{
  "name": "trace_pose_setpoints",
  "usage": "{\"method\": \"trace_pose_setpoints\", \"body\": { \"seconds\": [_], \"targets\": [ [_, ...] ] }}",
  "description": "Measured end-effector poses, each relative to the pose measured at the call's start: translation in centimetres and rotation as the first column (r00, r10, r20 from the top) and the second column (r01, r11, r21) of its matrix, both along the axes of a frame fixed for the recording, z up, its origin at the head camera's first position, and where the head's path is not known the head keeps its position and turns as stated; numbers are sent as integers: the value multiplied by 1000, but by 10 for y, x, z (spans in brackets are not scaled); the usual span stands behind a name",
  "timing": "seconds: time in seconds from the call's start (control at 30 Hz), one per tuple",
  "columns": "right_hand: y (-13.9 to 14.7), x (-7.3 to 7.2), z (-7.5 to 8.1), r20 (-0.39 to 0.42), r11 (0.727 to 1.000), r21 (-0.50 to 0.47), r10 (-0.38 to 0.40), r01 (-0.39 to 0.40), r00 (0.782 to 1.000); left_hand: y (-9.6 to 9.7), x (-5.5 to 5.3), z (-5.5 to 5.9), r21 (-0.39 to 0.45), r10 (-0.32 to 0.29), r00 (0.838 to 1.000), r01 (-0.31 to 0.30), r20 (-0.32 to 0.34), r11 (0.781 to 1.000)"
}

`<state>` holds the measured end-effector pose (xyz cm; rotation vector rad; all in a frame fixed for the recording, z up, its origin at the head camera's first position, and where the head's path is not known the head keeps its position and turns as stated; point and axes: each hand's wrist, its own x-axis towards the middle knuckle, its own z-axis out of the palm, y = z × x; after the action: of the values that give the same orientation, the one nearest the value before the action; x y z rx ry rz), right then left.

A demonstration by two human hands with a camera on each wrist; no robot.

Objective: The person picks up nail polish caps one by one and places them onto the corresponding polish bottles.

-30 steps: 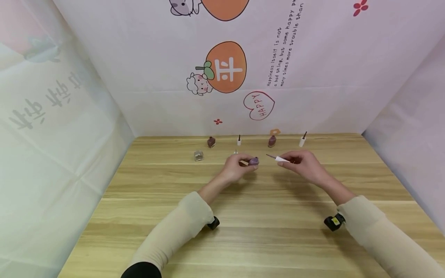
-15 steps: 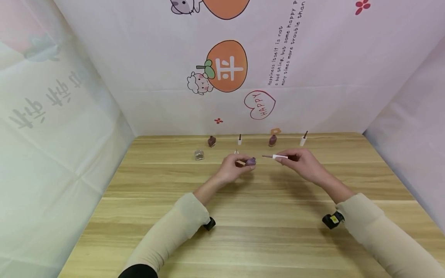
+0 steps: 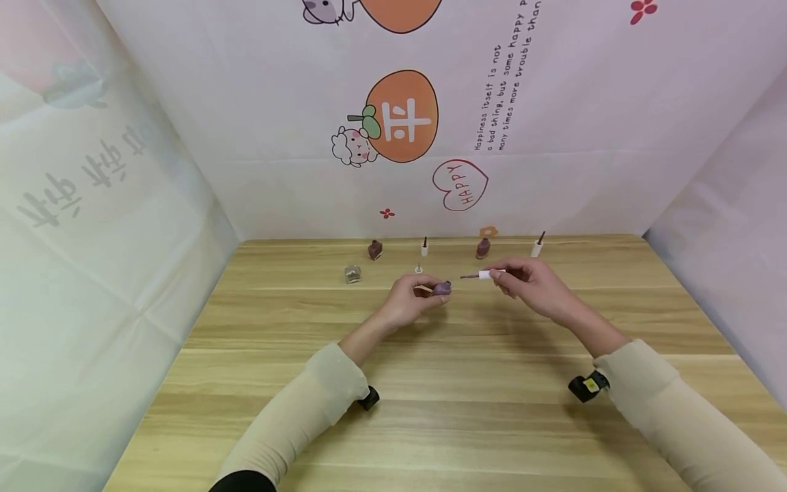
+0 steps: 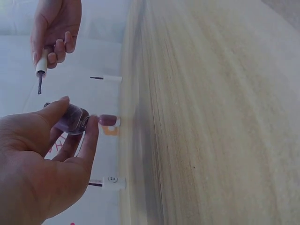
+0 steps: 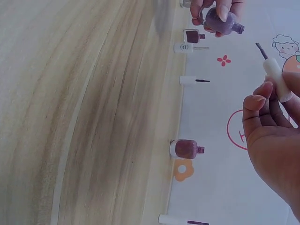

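My left hand (image 3: 406,301) grips a small purple nail polish bottle (image 3: 441,288) between thumb and fingers, its uncapped neck tilted to the right. In my right hand (image 3: 537,290) is a white nail polish cap (image 3: 486,275), pinched so that its polish-coated brush (image 5: 261,50) points left at the bottle. A short gap separates the brush tip from the bottle's neck in the head view. Both hands are raised over the wooden table (image 3: 430,410). The left wrist view shows the bottle (image 4: 72,119) held at the fingertips, with the cap (image 4: 42,63) above it.
Along the table's back stand a dark red bottle (image 3: 375,250), a reddish bottle (image 3: 482,249), a clear glass bottle (image 3: 352,274) and white caps (image 3: 425,249) (image 3: 537,249) with brushes upward. Another white cap (image 3: 419,268) is behind my left hand. A printed cloth (image 3: 295,191) rises behind.
The right hand has moved slightly left and up, turning the brush from slanted to nearly level. My left hand has shifted a little left with the bottle.
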<state>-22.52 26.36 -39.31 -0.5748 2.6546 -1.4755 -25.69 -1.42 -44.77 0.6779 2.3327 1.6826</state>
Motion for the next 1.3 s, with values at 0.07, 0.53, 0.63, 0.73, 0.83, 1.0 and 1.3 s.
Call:
{"method": "trace_pose_setpoints", "body": {
  "seconds": [0.07, 0.53, 0.63, 0.73, 0.83, 1.0, 1.3],
  "targets": [
    [-1, 0, 1, 13, 1000, -6, -15, 15, 1000, -1, 0, 0, -3, -4, 1000, 4, -3, 1000],
    [-10, 1, 5, 23, 998, -48, -44, 45, 999, -3, 4, 1, -29, -11, 999, 12, 32, 1000],
    [-11, 0, 4, 13, 998, -55, -37, 38, 999, -2, 5, 1, -31, -8, 1000, 9, 30, 999],
    [-12, 0, 4, 4, 998, -57, -30, 31, 1000, -1, 6, 2, -25, -11, 1000, 11, 23, 1000],
    [-13, 1, 4, -1, 998, -56, -23, 23, 1000, -2, 6, 2, -23, -17, 1000, 17, 23, 1000],
    [-16, 1, 4, 6, 998, -56, -21, 21, 1000, -2, 7, 4, -28, -21, 999, 21, 32, 999],
    [-17, -1, 2, 4, 998, -59, -21, 21, 1000, -2, 7, 3, -35, -23, 999, 24, 39, 999]
  ]
}}
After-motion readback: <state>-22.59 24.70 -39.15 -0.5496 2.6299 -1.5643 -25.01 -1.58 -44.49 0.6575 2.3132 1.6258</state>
